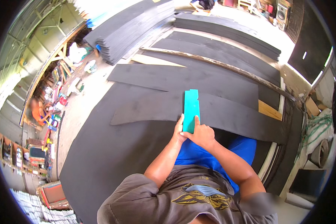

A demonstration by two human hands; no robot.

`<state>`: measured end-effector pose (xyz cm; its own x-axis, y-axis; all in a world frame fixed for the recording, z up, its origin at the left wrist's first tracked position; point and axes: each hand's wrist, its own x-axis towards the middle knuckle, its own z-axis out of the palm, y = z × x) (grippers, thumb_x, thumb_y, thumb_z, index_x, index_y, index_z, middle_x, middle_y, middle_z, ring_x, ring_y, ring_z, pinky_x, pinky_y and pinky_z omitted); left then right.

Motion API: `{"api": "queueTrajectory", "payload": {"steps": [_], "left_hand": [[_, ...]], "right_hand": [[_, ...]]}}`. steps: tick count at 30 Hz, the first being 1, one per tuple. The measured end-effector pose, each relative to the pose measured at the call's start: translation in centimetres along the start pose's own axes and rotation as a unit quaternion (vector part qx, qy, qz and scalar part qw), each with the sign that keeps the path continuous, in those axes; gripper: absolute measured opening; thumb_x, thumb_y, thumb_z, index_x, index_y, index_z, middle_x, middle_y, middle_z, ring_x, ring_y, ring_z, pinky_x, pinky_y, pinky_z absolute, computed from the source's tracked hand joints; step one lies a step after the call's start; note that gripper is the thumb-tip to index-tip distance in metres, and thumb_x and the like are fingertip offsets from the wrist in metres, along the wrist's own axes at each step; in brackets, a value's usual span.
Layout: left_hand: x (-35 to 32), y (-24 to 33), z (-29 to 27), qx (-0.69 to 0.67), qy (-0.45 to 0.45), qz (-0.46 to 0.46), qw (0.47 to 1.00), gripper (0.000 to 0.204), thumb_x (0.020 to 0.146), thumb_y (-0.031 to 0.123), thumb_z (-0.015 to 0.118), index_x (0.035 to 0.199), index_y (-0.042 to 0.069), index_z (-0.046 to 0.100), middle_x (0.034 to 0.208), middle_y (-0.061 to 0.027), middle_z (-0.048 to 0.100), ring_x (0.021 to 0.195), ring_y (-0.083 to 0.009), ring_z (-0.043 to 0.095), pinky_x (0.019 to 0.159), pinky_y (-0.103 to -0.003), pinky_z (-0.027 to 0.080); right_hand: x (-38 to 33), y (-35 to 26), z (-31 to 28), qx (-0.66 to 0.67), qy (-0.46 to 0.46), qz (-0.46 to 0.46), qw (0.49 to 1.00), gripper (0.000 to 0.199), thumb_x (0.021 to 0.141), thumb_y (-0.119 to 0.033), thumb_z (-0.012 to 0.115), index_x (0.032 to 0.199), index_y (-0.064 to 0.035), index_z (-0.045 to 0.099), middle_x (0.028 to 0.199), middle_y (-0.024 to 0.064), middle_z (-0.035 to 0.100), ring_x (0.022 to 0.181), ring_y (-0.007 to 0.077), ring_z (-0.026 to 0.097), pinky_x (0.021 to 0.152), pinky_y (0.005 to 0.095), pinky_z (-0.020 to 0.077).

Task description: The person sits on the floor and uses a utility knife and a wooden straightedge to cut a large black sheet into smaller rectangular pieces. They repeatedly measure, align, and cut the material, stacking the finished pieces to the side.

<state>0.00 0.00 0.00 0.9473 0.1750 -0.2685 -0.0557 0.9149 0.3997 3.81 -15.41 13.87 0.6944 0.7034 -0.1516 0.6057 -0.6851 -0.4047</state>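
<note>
A flat teal strip [191,106], ridged like corrugated plastic and notched at its far end, lies in front of me over a long curved black sheet piece [149,107]. My left hand [179,130] is closed on its near left edge, fingers pointing forward. At its near right corner my right hand [203,134] grips it, the index finger stretched along the top face. The undersides of both hands' grip are hidden. Beneath the curved piece spreads a larger black sheet [112,153], and another black sheet piece [212,82] lies just beyond.
Thick stacks of black sheets [128,35] stand at the far left, with another stack [224,31] at the back. A long wooden strip [212,67] crosses the sheets. A person in orange [37,112] sits at the left among cluttered goods. A white sack [317,128] stands at the right.
</note>
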Motion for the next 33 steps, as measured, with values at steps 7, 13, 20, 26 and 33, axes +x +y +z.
{"api": "queueTrajectory", "payload": {"steps": [7, 13, 20, 26, 33], "left_hand": [[-2.0, 1.4, -0.3, -0.007, 0.001, 0.033, 0.999, 0.053, 0.11, 0.051, 0.05, 0.135, 0.006, 0.062, 0.127, -0.0114, 0.072, 0.112, -0.0263, 0.071, 0.1, -0.045, 0.057], [-2.8, 6.0, -1.7, 0.039, 0.076, 0.109, 0.99, 0.04, 0.107, 0.041, 0.06, 0.12, 0.004, 0.069, 0.109, -0.0101, 0.075, 0.097, -0.022, 0.074, 0.087, -0.039, 0.061], [-6.2, 10.3, -5.6, 0.039, 0.185, 0.117, 0.975, 0.039, 0.1, 0.037, 0.069, 0.12, 0.003, 0.069, 0.107, -0.0105, 0.076, 0.085, -0.022, 0.076, 0.069, -0.038, 0.065], [-9.3, 9.9, -4.3, 0.066, 0.274, 0.138, 0.95, 0.042, 0.099, 0.042, 0.071, 0.118, 0.005, 0.068, 0.102, -0.0099, 0.074, 0.082, -0.0205, 0.076, 0.068, -0.04, 0.064], [-7.5, 9.4, -6.5, 0.002, 0.199, 0.176, 0.964, 0.062, 0.106, 0.057, 0.056, 0.135, 0.002, 0.062, 0.121, -0.0119, 0.072, 0.108, -0.0245, 0.072, 0.09, -0.047, 0.061]], "right_hand": [[0.8, -3.2, -0.4, -0.066, -0.02, -0.031, 0.997, 0.115, 0.08, -0.079, 0.071, 0.139, 0.0165, 0.048, 0.088, 0.0245, 0.077, 0.083, 0.0392, 0.079, 0.073, 0.051, 0.0629], [5.3, -6.4, 0.6, -0.061, -0.013, -0.116, 0.991, 0.101, 0.076, -0.077, 0.076, 0.117, 0.0138, 0.058, 0.084, 0.0238, 0.076, 0.078, 0.0384, 0.079, 0.07, 0.0494, 0.0631], [8.3, -10.2, 2.7, -0.107, -0.067, -0.233, 0.964, 0.102, 0.071, -0.071, 0.083, 0.132, 0.0077, 0.056, 0.095, 0.0225, 0.076, 0.089, 0.0381, 0.078, 0.074, 0.0509, 0.0633], [8.4, -11.2, 3.8, -0.071, -0.117, -0.244, 0.96, 0.109, 0.066, -0.066, 0.087, 0.158, -0.0217, 0.047, 0.092, 0.0211, 0.076, 0.085, 0.0403, 0.077, 0.076, 0.0521, 0.0625], [11.2, -9.0, 5.9, -0.004, -0.094, -0.285, 0.954, 0.086, 0.072, -0.056, 0.088, 0.146, -0.0197, 0.062, 0.097, 0.0205, 0.07, 0.084, 0.0405, 0.074, 0.075, 0.052, 0.0606]]}}
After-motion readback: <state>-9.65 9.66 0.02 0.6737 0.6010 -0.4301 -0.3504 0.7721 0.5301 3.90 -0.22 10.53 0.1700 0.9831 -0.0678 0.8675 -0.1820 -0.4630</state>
